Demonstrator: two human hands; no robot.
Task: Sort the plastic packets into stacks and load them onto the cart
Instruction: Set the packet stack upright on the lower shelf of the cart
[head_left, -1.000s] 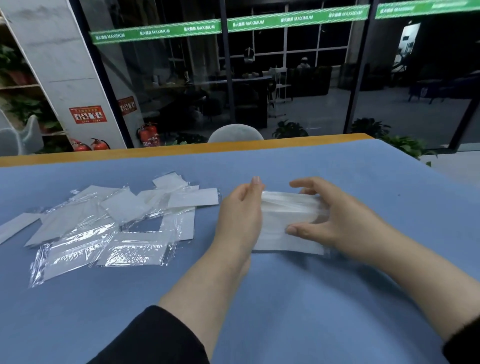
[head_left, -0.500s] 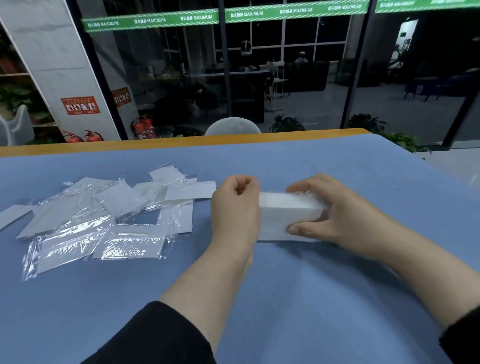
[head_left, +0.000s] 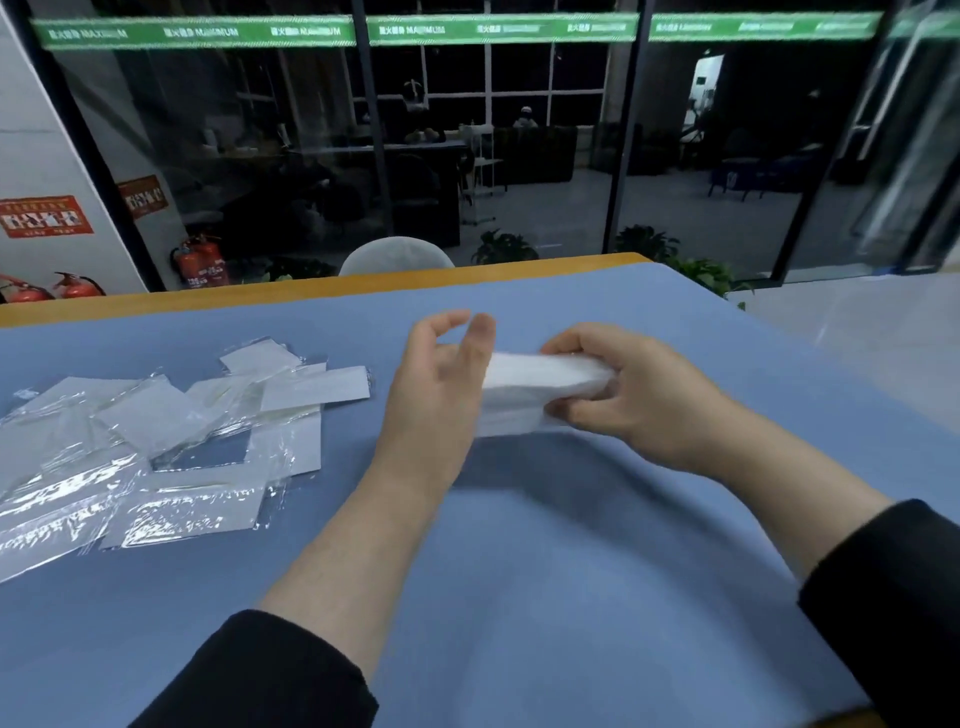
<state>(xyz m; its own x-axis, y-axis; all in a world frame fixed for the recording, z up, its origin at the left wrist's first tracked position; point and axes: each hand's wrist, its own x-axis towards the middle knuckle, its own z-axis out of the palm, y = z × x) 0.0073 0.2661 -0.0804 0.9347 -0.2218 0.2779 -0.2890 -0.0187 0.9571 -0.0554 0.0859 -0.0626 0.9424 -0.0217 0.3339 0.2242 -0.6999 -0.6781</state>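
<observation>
A white stack of plastic packets (head_left: 524, 387) is lifted a little off the blue table cover (head_left: 519, 571) near the middle. My right hand (head_left: 634, 397) grips its right end, thumb below and fingers curled over the top. My left hand (head_left: 441, 382) stands at the stack's left end with fingers loosely spread, its palm against the edge. Several loose clear packets (head_left: 156, 441) with white inserts lie scattered on the table to the left. No cart shows in this view.
The table's wooden far edge (head_left: 322, 291) runs across the back, with a grey chair back (head_left: 397, 257) just behind it. Glass walls, plants (head_left: 706, 270) and fire extinguishers (head_left: 200, 260) stand beyond. The table ends at the right, where pale floor shows.
My right hand has raised the stack off the table and tilted it. My left hand, curled against the stack's left end half a second ago, has loosened its fingers.
</observation>
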